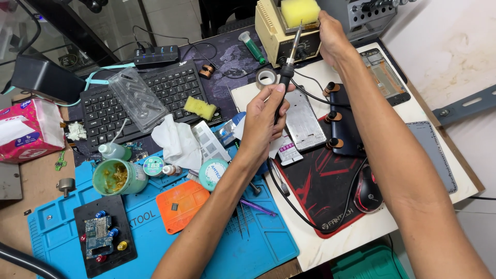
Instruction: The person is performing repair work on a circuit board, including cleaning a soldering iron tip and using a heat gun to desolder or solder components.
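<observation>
We grip the iron in our left hand, tip on the sponge at twelve o'clock; our right hand grasps the station.

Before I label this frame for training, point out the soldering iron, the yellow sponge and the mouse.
soldering iron (285, 72), head view, on the black grip above the left hand.
yellow sponge (299, 11), head view, on its top face.
mouse (367, 190), head view, on its black back.

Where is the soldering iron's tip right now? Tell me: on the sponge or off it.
On it. The soldering iron, gripped by the left hand, has its tip against the yellow sponge.
</observation>
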